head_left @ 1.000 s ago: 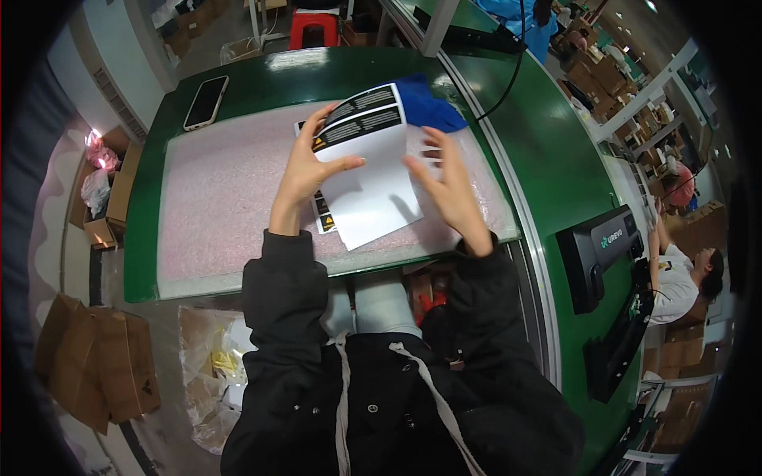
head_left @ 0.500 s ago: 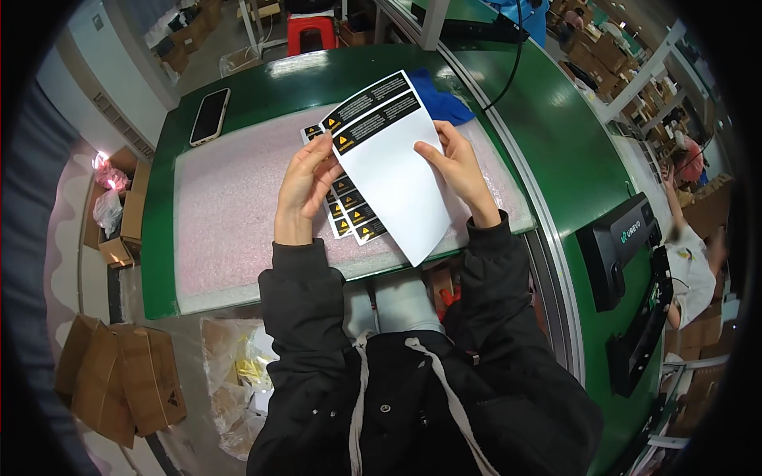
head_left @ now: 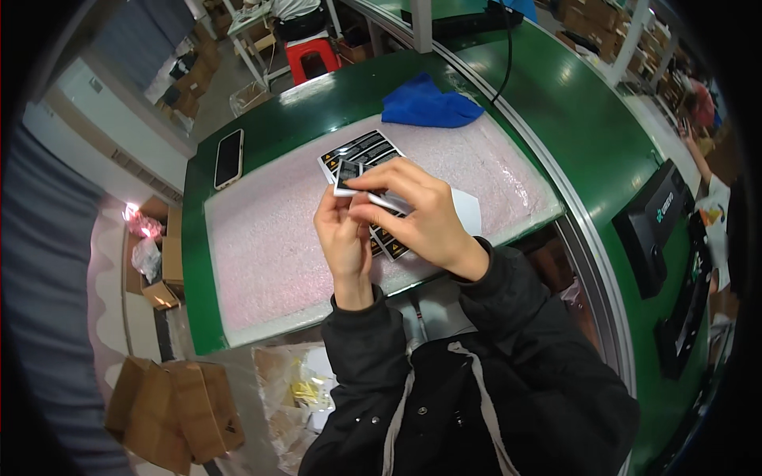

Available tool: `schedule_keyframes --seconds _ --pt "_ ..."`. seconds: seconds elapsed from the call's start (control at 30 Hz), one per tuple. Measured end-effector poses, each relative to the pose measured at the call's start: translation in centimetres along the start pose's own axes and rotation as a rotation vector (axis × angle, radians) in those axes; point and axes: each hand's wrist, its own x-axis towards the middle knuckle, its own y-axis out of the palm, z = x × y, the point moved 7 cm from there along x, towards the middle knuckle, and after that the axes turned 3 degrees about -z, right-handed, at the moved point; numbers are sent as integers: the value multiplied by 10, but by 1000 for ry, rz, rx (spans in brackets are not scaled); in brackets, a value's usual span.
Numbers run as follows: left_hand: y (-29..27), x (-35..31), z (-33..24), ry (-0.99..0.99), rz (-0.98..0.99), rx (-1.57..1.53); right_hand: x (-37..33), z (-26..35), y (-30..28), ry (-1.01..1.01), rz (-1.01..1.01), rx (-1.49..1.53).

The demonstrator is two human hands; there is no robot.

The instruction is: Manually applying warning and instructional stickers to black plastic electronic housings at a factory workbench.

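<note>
My left hand [head_left: 347, 234] and my right hand [head_left: 425, 213] meet over the middle of the mat, both closed on a white label sheet [head_left: 468, 211] with black warning labels. Its labelled end is curled up between my fingertips, and its white part shows past my right hand. Thumb and fingers of my right hand pinch near the sheet's edge, close to the left fingertips; whether a label is lifting there is hidden. Under my hands, more black-and-yellow label sheets [head_left: 367, 147] lie on the pink bubble-wrap mat [head_left: 266, 246].
A blue cloth [head_left: 432, 105] lies at the mat's far edge, and a phone [head_left: 229, 159] at far left on the green table [head_left: 202, 313]. Along the right runs a metal rail [head_left: 591, 254], with a black device [head_left: 655, 226] beyond it. Cardboard boxes [head_left: 171, 412] stand on the floor at left.
My right hand has moved left from the sheet's right side to the labelled end, beside my left hand. The sheet, earlier held up flat, is now lower and curled. The view has shifted.
</note>
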Motion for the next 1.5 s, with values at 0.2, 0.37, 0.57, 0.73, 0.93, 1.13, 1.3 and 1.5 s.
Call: schedule_keyframes --seconds 0.2,0.37,0.57,0.73,0.93,1.13,1.3,1.5 --pt "26 -29 -35 202 -15 209 -5 13 -18 102 9 195" --pt "46 -46 -55 435 -28 528 -11 15 -26 186 73 289" --pt "59 -64 -70 581 -8 756 -14 16 -29 224 149 492" --pt "69 -74 -80 625 22 875 -19 21 -30 191 171 511" --pt "70 -84 -81 611 20 804 -28 45 -37 -86 -69 211" --pt "-37 -100 -111 446 -255 527 -26 -3 -62 311 -309 466" --pt "-262 -192 -191 434 -846 437 -35 -40 -109 418 -486 404" --pt "-440 -460 -222 183 -2011 978 -48 -59 -106 463 -539 487"
